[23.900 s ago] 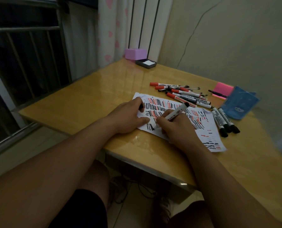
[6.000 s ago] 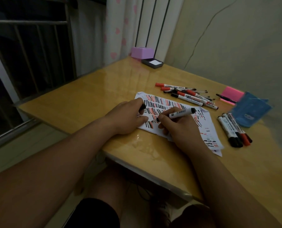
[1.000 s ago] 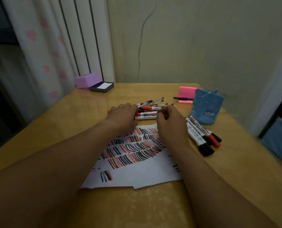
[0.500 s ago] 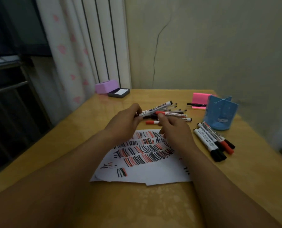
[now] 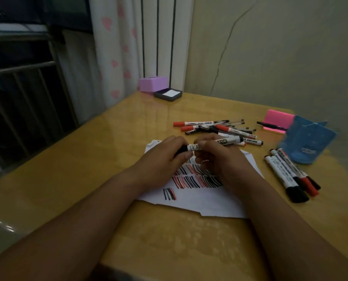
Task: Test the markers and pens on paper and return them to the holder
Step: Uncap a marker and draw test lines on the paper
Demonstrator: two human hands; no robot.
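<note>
Yellow table [image 5: 92,159], marked paper [image 5: 199,203], cracked wall [image 5: 280,57]

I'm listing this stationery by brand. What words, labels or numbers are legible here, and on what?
"W" and "ARD": on the white barrel of the marker that the left hand and right hand hold; fingers hide the letters between.
Labels on the pile of pens: too small and blurred to read.
Labels on the markers beside the holder: too blurred to read.
Badge on the blue holder: unreadable.
</note>
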